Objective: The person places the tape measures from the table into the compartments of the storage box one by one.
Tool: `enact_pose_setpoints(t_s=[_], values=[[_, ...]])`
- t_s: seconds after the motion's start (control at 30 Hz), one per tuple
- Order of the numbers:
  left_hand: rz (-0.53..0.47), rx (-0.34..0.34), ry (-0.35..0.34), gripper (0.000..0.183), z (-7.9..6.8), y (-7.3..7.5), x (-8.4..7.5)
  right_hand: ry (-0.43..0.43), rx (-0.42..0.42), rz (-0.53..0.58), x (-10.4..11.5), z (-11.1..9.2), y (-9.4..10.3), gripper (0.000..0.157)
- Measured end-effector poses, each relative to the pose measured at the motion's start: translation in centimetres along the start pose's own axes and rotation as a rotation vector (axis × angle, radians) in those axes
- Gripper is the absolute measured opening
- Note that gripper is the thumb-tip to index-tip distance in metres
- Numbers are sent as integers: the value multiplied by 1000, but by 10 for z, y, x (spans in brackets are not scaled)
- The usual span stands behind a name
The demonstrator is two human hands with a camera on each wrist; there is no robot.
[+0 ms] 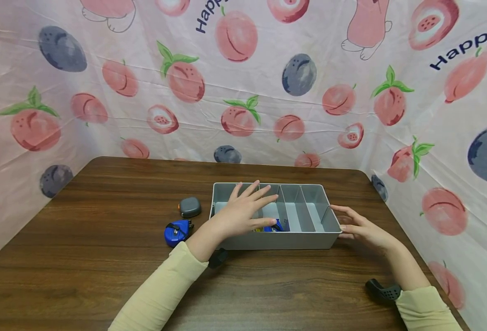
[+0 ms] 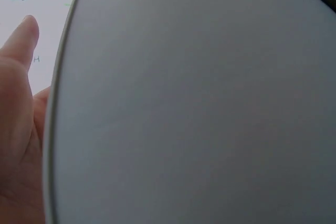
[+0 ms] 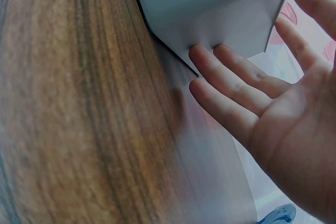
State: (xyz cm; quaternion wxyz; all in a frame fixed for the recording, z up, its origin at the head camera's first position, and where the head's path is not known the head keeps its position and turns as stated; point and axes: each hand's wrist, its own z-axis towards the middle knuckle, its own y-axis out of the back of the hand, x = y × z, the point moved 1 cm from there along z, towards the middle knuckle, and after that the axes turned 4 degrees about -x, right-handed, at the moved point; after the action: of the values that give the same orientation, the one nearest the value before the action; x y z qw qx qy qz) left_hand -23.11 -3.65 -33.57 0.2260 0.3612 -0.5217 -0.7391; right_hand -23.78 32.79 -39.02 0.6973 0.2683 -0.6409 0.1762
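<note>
A grey divided organizer box (image 1: 293, 240) sits on the table, its compartments side by side. My left hand (image 1: 243, 212) is over its left half, fingers spread and straight, hiding part of the inside. Below its thumb, a blue object (image 1: 277, 226) with a bit of yellow beside it shows in a compartment, mostly covered. In the left wrist view the box wall (image 2: 194, 103) fills most of the picture. My right hand (image 1: 361, 229) is at the box's right end; in the right wrist view its extended fingertips (image 3: 202, 53) touch the end wall.
Left of the box lie a blue tape measure (image 1: 176, 232) and a small dark grey case with an orange tab (image 1: 190, 207). The brown wooden table (image 1: 82, 257) is bordered at the back and sides by a fruit-print curtain (image 1: 268, 99).
</note>
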Motion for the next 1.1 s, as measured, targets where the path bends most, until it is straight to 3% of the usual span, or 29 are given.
enact_pose_setpoints(t_s=[0.43, 1.1], values=[[46, 29, 32, 73, -8, 10, 0, -8, -10, -9, 1, -1, -1, 54], [37, 19, 35, 81, -27, 21, 17, -39, -25, -18, -2, -1, 0, 56]])
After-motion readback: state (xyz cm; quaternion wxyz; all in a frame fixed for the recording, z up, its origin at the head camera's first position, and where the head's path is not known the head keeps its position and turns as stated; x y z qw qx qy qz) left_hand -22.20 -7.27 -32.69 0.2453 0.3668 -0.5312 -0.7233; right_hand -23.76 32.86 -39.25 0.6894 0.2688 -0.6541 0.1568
